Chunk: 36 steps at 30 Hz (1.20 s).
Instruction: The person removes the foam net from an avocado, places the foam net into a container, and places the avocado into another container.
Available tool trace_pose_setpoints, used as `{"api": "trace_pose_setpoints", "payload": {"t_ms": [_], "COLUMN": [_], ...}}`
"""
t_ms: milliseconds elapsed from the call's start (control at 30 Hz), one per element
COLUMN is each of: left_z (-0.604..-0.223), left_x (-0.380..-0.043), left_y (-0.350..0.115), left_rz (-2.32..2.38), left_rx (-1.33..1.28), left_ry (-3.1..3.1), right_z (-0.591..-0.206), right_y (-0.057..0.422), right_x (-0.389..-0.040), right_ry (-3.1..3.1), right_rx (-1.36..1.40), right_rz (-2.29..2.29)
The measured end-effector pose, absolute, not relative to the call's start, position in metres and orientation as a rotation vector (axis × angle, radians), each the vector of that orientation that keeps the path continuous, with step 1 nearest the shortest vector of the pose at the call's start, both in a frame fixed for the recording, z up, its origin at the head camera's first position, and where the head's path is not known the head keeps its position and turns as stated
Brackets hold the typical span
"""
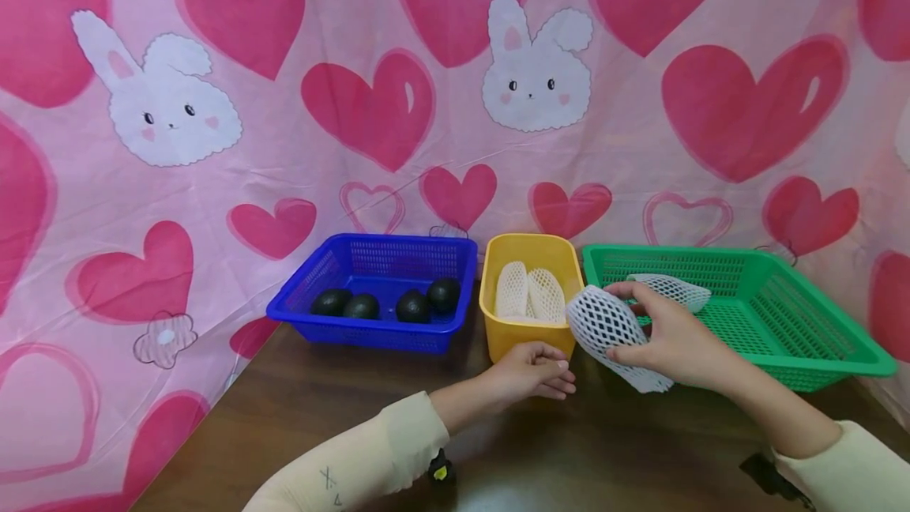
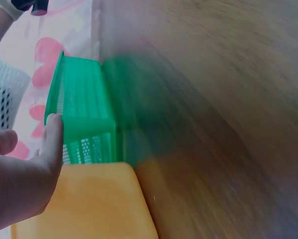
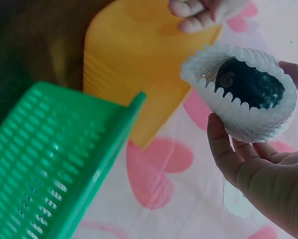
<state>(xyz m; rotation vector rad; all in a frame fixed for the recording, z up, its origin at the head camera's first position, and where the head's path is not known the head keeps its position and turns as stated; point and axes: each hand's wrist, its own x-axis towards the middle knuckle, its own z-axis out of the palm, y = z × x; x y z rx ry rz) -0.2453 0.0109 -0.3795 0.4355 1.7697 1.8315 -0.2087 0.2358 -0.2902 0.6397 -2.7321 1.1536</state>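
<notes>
My right hand [image 1: 671, 334] grips a white foam net sleeve [image 1: 604, 326], thumb on one side and fingers on the other. Inside the sleeve's mouth a dark avocado [image 3: 250, 84] shows in the right wrist view. In front of the yellow bin [image 1: 529, 330], my left hand [image 1: 535, 374] hovers with loosely bent fingers and nothing in them. White foam net sleeves [image 1: 546, 295] stand in that bin. Behind my right hand, another white foam net sleeve [image 1: 675, 291] lies in the green basket [image 1: 817, 322]; its contents I cannot tell.
At the left, a blue basket [image 1: 377, 334] holds several dark avocados [image 1: 361, 306]. The containers stand in a row on a brown wooden table [image 1: 320, 409]. A pink cloth [image 1: 441, 148] with hearts and rabbits hangs behind them.
</notes>
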Motion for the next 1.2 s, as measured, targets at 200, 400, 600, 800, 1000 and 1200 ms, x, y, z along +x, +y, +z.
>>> {"api": "trace_pose_setpoints", "payload": {"t_ms": [200, 400, 600, 800, 1000, 1200], "left_z": [-0.379, -0.381, -0.384, -0.385, -0.389, -0.393], "left_x": [-0.245, -0.243, -0.24, -0.24, -0.241, -0.243], "left_y": [-0.013, -0.035, -0.055, -0.069, -0.08, -0.086], "left_rz": [1.788, 1.725, 1.647, 1.506, 1.342, 1.227], "left_rx": [0.487, 0.571, 0.623, 0.709, 0.791, 0.849], "left_ry": [1.882, 2.023, 2.198, 2.369, 2.532, 2.611], "right_z": [-0.306, -0.321, -0.336, -0.35, -0.365, -0.379], "right_y": [0.224, 0.213, 0.203, 0.193, 0.183, 0.177], "right_x": [-0.205, -0.203, -0.202, -0.204, -0.208, -0.213], "right_ry": [-2.775, -2.802, -2.815, -2.877, -2.822, -2.78], "right_rx": [0.63, 0.704, 0.85, 0.927, 1.104, 1.213], "right_rz": [1.173, 1.179, 1.14, 1.131, 0.949, 0.872]}}
